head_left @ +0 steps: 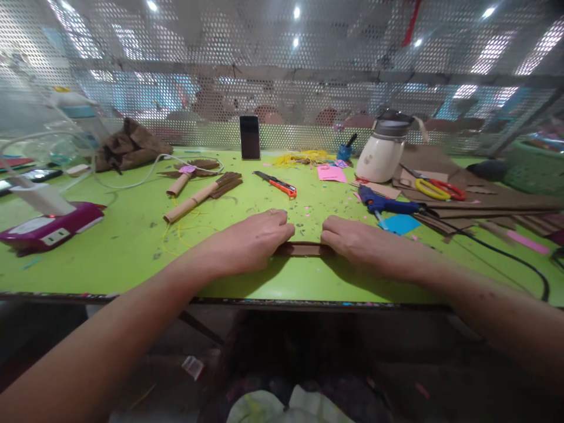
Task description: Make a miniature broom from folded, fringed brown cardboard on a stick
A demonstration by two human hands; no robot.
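Two hands are pressing on one brown strip (304,249) near the front edge of the tabletop (132,235), about midway along it. I am holding my left hand (249,241) palm down over the strip's left end and my right hand (365,244) over its right end, fingers curled onto it; the hands are sitting apart, with a short bare stretch of strip showing between them. Whether the strip is folded, rolled or glued I cannot tell from here.

Judging by the table, work is partly done: two finished-looking paper rolls with brown fringes (200,191) are lying left of centre, while this strip is looking unrolled and unattached, so I judge shaping and fixing it are remaining.

Around it: a box cutter (277,183) is lying beyond my left hand, a blue glue gun (388,205) beyond my right with its cord trailing toward the right edge, and scissors (434,188) and cardboard sheets (484,200) are occupying the right side. A white jug (381,155) is standing near the back edge, and a pink device (48,229) is sitting by the left edge. Paper scraps are littering the centre; nothing is obstructing the strip itself.
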